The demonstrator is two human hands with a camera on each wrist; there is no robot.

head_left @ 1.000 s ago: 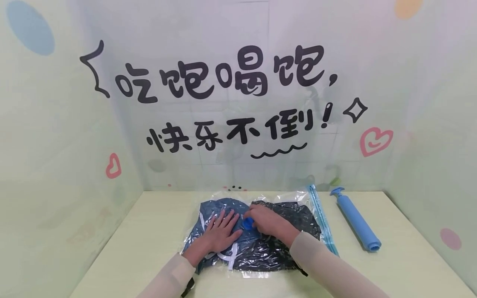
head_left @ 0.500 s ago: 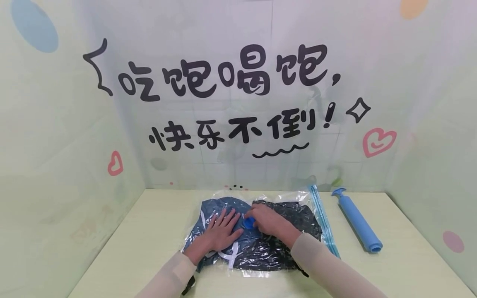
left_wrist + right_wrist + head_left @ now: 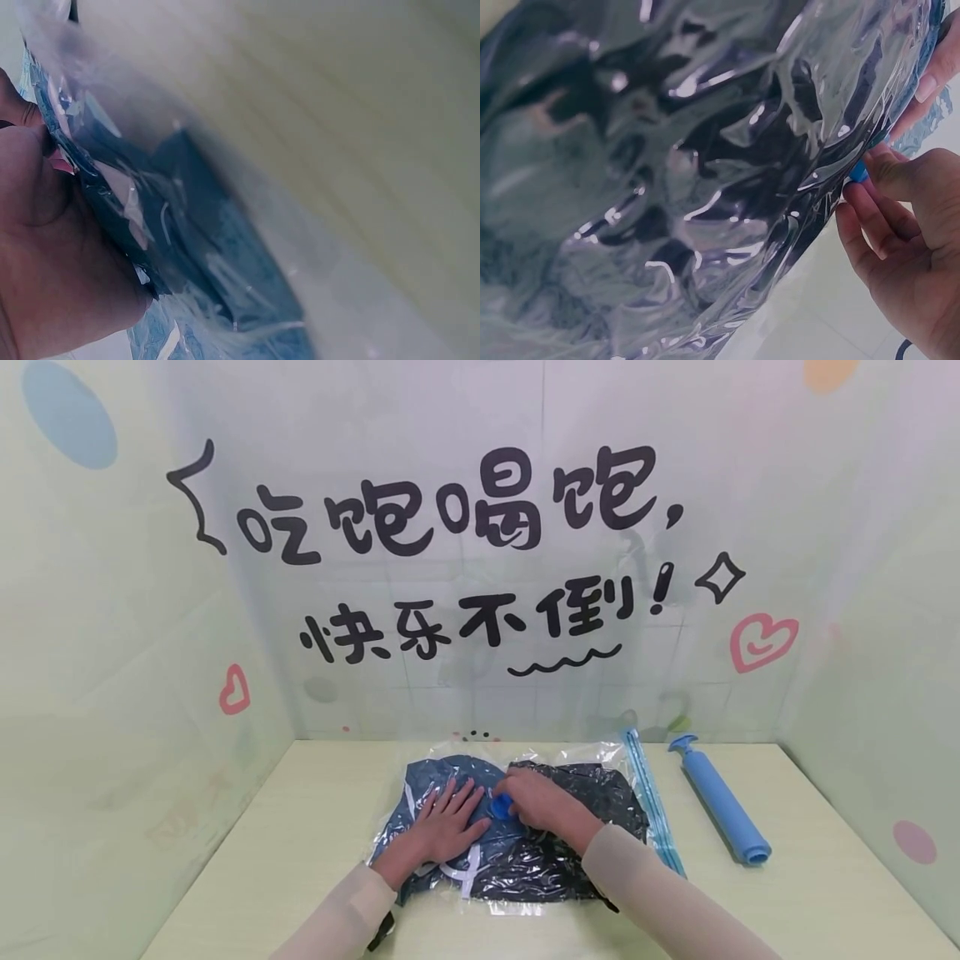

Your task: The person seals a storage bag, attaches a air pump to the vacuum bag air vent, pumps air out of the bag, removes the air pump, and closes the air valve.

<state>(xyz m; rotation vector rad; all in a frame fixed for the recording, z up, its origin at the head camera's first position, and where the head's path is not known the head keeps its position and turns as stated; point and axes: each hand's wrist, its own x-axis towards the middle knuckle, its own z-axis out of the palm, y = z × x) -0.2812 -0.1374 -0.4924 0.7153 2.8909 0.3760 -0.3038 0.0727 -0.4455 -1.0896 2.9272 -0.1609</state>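
A clear vacuum storage bag (image 3: 525, 883) lies on the table with folded blue and black clothing inside. My left hand (image 3: 447, 833) rests flat on the blue side, fingers spread. In the left wrist view, my left palm (image 3: 56, 247) lies against the wrinkled plastic. Near the middle of the bag is a round blue valve cap (image 3: 501, 807). My right hand (image 3: 543, 800) pinches that cap between thumb and curled fingers. From the right wrist, the cap (image 3: 859, 171) shows as a bit of blue at the fingertips, mostly covered by the hand.
A blue hand pump (image 3: 723, 806) with a T-shaped handle lies to the right of the bag. The bag's light-blue zip edge (image 3: 654, 802) runs along its right side. A printed wall sheet (image 3: 480, 710) stands behind the pale table (image 3: 247, 860), with more sheets at both sides.
The left hand stays flat in place. The right hand stays at the valve cap, its fingers shifting only slightly. The whole head view has moved a little.
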